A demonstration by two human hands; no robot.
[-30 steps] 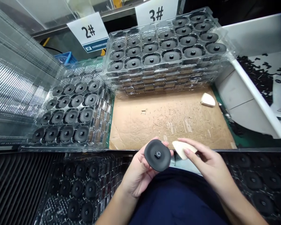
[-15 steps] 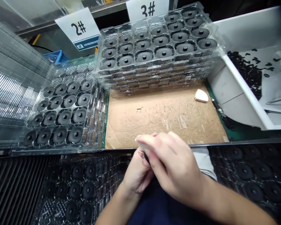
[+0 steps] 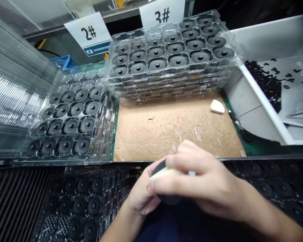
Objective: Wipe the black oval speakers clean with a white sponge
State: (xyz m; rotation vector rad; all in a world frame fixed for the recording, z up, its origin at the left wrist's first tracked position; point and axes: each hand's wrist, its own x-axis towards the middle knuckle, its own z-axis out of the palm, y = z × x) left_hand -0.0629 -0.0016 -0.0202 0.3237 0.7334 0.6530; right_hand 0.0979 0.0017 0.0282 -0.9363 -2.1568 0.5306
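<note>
Low in front of my body, my left hand [image 3: 143, 191] is wrapped round a black round disc [image 3: 166, 198], seen at a slant. My right hand [image 3: 199, 178] is curled over its upper face, fingers bent and smeared by motion. A pale patch [image 3: 164, 174] shows along the right fingers, and a small light bit [image 3: 192, 173] peeks out between them. What the right fingers grip is too blurred to make out. The near edge of a brown cardboard sheet [image 3: 141, 141] lies just beyond both hands.
Clear trays of black discs stand stacked at the back [image 3: 171, 80] and on the left [image 3: 98, 134]. A white block [image 3: 217, 106] lies on the cardboard. A knife-like tool [image 3: 236, 121] rests beside a white bin [image 3: 265, 104] of small black pieces. More dark trays [image 3: 83, 201] sit lower down.
My right hand has shifted right and opened away from the left palm, so the black disc now shows between the hands. The left hand has moved slightly left and down.
</note>
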